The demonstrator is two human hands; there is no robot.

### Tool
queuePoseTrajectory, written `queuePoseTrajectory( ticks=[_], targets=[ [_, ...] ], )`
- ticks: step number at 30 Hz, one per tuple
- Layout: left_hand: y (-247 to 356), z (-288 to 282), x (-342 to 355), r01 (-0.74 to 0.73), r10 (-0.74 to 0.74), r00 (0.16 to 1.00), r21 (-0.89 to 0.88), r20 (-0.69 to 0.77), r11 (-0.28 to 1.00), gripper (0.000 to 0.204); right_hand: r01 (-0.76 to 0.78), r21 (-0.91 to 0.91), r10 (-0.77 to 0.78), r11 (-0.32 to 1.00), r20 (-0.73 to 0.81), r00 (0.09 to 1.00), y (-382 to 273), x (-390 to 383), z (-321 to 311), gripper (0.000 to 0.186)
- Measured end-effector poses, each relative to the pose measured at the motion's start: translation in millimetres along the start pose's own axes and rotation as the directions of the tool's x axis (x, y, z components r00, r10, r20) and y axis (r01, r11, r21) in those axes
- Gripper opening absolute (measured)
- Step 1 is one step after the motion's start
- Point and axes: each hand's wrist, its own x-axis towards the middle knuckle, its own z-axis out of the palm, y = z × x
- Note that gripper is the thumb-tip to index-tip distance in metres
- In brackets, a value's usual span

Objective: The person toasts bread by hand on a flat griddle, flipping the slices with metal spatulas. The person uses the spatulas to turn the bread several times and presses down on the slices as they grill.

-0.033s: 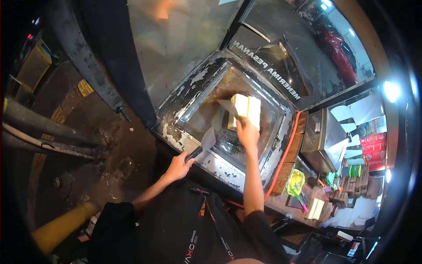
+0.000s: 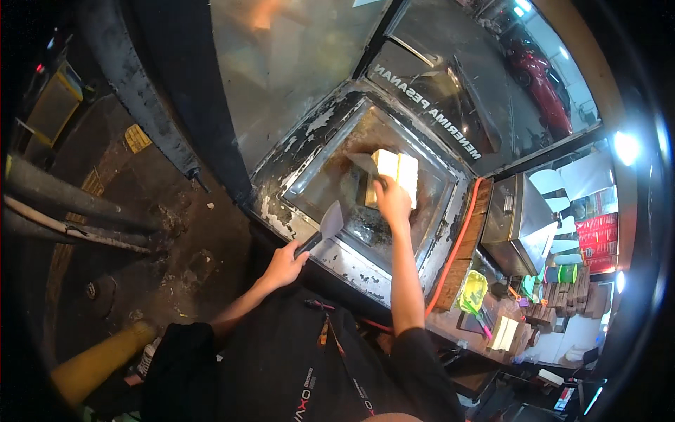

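A: Head view. Left hand (image 2: 283, 266)?
B: Fingers closed round the black handle of the near scraper (image 2: 333, 219); blade over the griddle's near rim, apart from the bread, likely held ready.
A: Right hand (image 2: 396, 204)?
B: Fingers curled on the far scraper (image 2: 363, 163), grip partly hidden. Blade's at the bread's left side, probably to steady or shift it; contact, can't tell.
A: Bread (image 2: 406, 176)?
B: Two pale blocks side by side, right of centre on the griddle (image 2: 330, 176), presumably for heat.
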Motion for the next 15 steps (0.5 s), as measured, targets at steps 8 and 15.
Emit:
queuePoseTrajectory(
  ticks=[8,15],
  targets=[
    [-9,-42,-7,-0.022,0.029,0.982,0.035,-0.188,0.999,0.022,0.27,-0.245,-0.179,0.931,0.337,0.924,-9,32,13,0.02],
    [-26,-57,5,-0.074,0.071,0.964,-0.003,-0.256,0.997,0.022,0.111,-0.266,0.025,0.957,0.46,0.887,-20,-68,-45,0.023]
  ],
)
